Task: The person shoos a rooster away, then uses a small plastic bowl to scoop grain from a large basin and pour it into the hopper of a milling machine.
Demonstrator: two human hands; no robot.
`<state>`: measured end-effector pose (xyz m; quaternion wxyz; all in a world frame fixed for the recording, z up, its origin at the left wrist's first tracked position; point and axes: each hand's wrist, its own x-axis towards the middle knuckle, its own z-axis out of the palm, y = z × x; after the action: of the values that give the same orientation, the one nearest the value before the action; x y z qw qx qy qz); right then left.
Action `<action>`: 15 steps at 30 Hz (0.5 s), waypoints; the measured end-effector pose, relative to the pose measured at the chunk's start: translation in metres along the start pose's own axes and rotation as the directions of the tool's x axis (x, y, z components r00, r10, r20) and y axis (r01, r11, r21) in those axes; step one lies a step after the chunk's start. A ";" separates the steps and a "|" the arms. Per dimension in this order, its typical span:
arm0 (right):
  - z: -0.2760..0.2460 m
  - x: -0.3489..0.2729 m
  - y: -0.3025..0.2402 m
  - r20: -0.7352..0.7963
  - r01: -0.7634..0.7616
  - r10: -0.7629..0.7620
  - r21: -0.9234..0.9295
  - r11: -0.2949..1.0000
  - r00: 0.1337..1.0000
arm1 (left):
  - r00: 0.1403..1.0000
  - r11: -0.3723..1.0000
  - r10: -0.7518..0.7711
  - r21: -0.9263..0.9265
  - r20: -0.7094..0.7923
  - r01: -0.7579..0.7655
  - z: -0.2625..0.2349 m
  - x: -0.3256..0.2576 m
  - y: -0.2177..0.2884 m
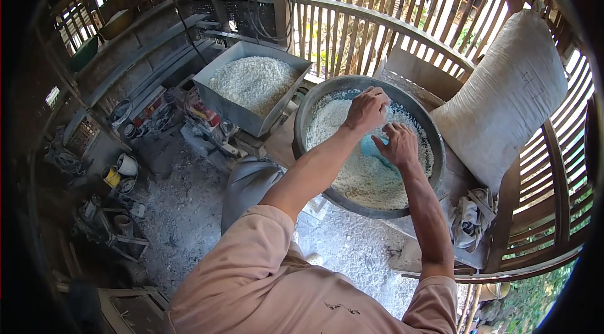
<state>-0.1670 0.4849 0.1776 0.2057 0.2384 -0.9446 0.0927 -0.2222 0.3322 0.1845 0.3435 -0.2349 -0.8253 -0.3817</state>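
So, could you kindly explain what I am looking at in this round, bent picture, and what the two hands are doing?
There is no machine here: a person wears a wide fisheye camera on the head, looking down, so straight slats bend near the rim. The two forearms coming up from below are that person's own. Both hands reach into a big round metal basin heaped with white shredded flakes. The left hand rests knuckles up on the flakes at the far side. The right hand is on a light blue scoop half buried in the pile; whether it grips it I cannot tell. Left of the basin stands a square metal tray holding more flakes. To the right a full white sack leans on the slatted wall, with a crumpled cloth below it.
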 end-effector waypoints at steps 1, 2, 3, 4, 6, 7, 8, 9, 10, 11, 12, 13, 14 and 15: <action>0.000 0.000 0.001 0.007 -0.006 0.006 -0.003 1.000 1.000 | 1.000 1.000 -0.005 -0.004 0.003 0.005 0.000 0.000 0.001; 0.000 0.000 0.001 0.014 -0.012 0.012 -0.004 1.000 1.000 | 1.000 1.000 -0.005 -0.003 0.002 0.005 0.000 0.000 0.000; 0.000 0.000 0.000 0.013 -0.010 0.011 -0.004 1.000 1.000 | 1.000 1.000 -0.001 -0.005 -0.004 0.001 0.000 0.000 -0.001; 0.001 0.000 -0.001 0.012 -0.012 0.012 0.001 1.000 1.000 | 1.000 1.000 0.004 -0.007 -0.011 -0.004 0.000 0.000 -0.002; 0.001 0.000 -0.001 0.011 -0.015 0.015 0.005 1.000 1.000 | 1.000 1.000 0.003 0.000 -0.003 -0.003 0.001 0.000 -0.002; 0.001 0.000 -0.001 0.010 -0.017 0.017 0.004 1.000 1.000 | 1.000 1.000 0.003 0.007 0.005 -0.003 0.001 0.000 -0.003; 0.001 0.000 -0.001 0.009 -0.020 0.020 0.002 1.000 1.000 | 1.000 1.000 0.004 0.005 0.006 -0.004 0.001 0.000 -0.002; 0.001 0.000 -0.001 0.008 -0.023 0.023 0.001 1.000 1.000 | 1.000 1.000 0.000 -0.002 0.009 0.000 0.001 0.000 -0.002; 0.001 0.000 0.000 0.007 -0.025 0.025 0.001 1.000 1.000 | 1.000 1.000 -0.004 -0.009 0.012 0.004 0.002 0.001 -0.001; 0.001 0.000 -0.001 0.006 -0.024 0.024 0.002 1.000 1.000 | 1.000 1.000 -0.004 -0.008 0.012 0.004 0.002 0.000 -0.002; 0.001 0.000 -0.001 0.006 -0.023 0.023 0.003 1.000 1.000 | 1.000 1.000 -0.002 -0.005 0.012 0.002 0.001 0.000 -0.003; 0.001 0.000 -0.002 0.007 -0.022 0.022 0.003 1.000 1.000 | 1.000 1.000 0.001 -0.001 0.012 -0.001 0.001 -0.001 -0.003; 0.000 0.000 -0.001 0.009 -0.024 0.024 0.003 1.000 1.000 | 1.000 1.000 0.002 -0.002 0.013 -0.002 0.001 0.000 -0.002; 0.000 0.000 -0.001 0.009 -0.027 0.026 0.003 1.000 1.000 | 1.000 1.000 0.001 -0.007 0.014 -0.001 0.002 0.000 -0.002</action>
<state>-0.1662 0.4839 0.1773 0.1998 0.2266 -0.9484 0.0958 -0.2238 0.3325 0.1832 0.3370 -0.2392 -0.8263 -0.3826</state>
